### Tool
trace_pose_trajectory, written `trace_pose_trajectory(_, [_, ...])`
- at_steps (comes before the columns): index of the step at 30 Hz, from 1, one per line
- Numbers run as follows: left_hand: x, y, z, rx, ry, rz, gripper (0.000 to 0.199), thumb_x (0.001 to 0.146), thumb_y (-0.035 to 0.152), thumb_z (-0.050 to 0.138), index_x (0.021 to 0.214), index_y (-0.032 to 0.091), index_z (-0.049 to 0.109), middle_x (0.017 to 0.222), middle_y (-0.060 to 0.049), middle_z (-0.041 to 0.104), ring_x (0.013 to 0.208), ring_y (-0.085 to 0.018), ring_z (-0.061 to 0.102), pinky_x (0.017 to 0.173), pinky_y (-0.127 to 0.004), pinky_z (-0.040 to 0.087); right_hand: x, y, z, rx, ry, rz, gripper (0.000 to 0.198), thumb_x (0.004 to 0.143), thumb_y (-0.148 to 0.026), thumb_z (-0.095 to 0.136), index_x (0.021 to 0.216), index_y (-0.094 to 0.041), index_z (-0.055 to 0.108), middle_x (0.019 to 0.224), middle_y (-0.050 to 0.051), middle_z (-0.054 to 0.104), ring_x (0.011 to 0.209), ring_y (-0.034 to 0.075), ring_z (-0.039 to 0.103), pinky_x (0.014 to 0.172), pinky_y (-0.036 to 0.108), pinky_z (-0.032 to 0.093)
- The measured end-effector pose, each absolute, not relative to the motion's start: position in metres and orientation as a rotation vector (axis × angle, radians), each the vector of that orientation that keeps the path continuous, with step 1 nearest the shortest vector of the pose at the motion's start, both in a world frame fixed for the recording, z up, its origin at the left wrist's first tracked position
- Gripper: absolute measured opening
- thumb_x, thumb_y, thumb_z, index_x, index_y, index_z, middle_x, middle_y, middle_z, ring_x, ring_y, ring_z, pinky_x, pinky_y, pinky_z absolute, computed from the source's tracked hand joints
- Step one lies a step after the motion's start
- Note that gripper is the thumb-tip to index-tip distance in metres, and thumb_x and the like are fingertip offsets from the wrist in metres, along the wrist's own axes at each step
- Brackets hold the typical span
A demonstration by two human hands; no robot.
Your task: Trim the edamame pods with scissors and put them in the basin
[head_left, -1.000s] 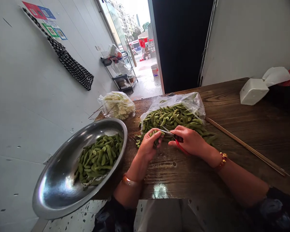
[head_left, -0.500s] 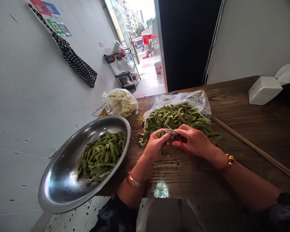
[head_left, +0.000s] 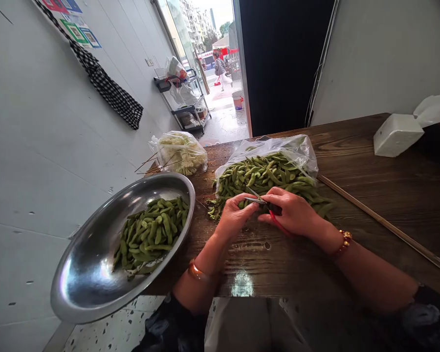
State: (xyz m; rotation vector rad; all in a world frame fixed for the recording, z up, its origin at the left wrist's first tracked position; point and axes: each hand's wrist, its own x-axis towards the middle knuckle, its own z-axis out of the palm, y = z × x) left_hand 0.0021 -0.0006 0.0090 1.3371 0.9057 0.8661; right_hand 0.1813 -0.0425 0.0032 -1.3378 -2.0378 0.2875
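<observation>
My right hand (head_left: pixel 291 211) is closed around red-handled scissors (head_left: pixel 276 222). Their blades stand apart and point left, towards the fingertips of my left hand (head_left: pixel 235 215). That hand is closed in a pinch close to the blades; whatever lies between its fingers is hidden. Just beyond both hands, a heap of green edamame pods (head_left: pixel 264 171) spills from a clear plastic bag (head_left: pixel 304 146) onto the wooden table (head_left: pixel 352 195). To the left, a wide steel bowl (head_left: pixel 84 264) contains more pods (head_left: pixel 154 230), gathered towards its right side.
A bag of pale cauliflower-like pieces (head_left: pixel 181 154) sits behind the bowl. Thin wooden sticks (head_left: pixel 381 220) lie at right, with a white tissue box (head_left: pixel 398 134) farther back. A cart (head_left: pixel 185 98) stands by the doorway, where a person (head_left: pixel 222 71) is outside.
The view has shifted slightly, moving the scene a little left. Both hands keep nearly the same pose, blades still apart. A person has appeared outside the doorway.
</observation>
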Motion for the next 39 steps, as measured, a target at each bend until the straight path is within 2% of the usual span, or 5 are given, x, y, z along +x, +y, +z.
trace_pose_trajectory(6, [0.004, -0.001, 0.009, 1.349, 0.852, 0.851, 0.031, 0.071, 0.039, 0.073, 0.085, 0.012, 0.067, 0.061, 0.000, 0.059, 0.047, -0.004, 0.040, 0.044, -0.019, 0.027, 0.183, -0.041, 0.001, -1.289, -2.046, 0.350, 0.031, 0.082, -0.045, 0.064, 0.100, -0.019, 0.066, 0.090, 0.005, 0.060, 0.074, 0.015, 0.058, 0.068, 0.027, 0.047])
trace_pose_trajectory(19, [0.004, -0.001, 0.011, 1.256, 0.933, 0.892, 0.035, 0.064, 0.039, 0.078, 0.083, 0.012, 0.065, 0.048, 0.005, 0.051, 0.039, -0.002, 0.035, 0.040, -0.017, 0.021, 0.188, -0.038, 0.001, -1.270, -2.094, 0.318, 0.026, 0.084, -0.040, 0.063, 0.095, -0.018, 0.068, 0.085, 0.006, 0.062, 0.071, 0.016, 0.059, 0.067, 0.028, 0.047])
trace_pose_trajectory(27, [-0.008, -0.004, 0.028, 1.219, 0.782, 0.723, 0.036, 0.062, 0.033, 0.080, 0.088, 0.011, 0.069, 0.063, -0.002, 0.063, 0.045, -0.004, 0.041, 0.043, -0.018, 0.026, 0.194, -0.031, -0.003, -1.299, -1.884, 0.305, 0.033, 0.083, -0.045, 0.063, 0.103, -0.019, 0.067, 0.088, 0.006, 0.065, 0.075, 0.018, 0.063, 0.069, 0.030, 0.050])
trace_pose_trajectory(33, [-0.030, 0.006, 0.045, 0.847, 0.567, 1.313, 0.031, 0.072, 0.033, 0.072, 0.101, 0.024, 0.065, 0.084, -0.001, 0.062, 0.052, -0.005, 0.032, 0.041, -0.018, 0.024, 0.192, -0.031, -0.007, -1.280, -1.885, 0.304, 0.034, 0.084, -0.047, 0.061, 0.104, -0.020, 0.068, 0.088, 0.006, 0.066, 0.074, 0.018, 0.064, 0.068, 0.030, 0.051])
trace_pose_trajectory(39, [-0.022, 0.009, 0.033, 0.719, 0.520, 1.162, 0.025, 0.075, 0.031, 0.069, 0.095, 0.017, 0.063, 0.070, 0.001, 0.052, 0.050, -0.004, 0.033, 0.041, -0.017, 0.023, 0.193, -0.029, -0.014, -1.312, -1.905, 0.290, 0.033, 0.083, -0.046, 0.061, 0.104, -0.021, 0.068, 0.092, 0.006, 0.067, 0.077, 0.020, 0.066, 0.069, 0.032, 0.052])
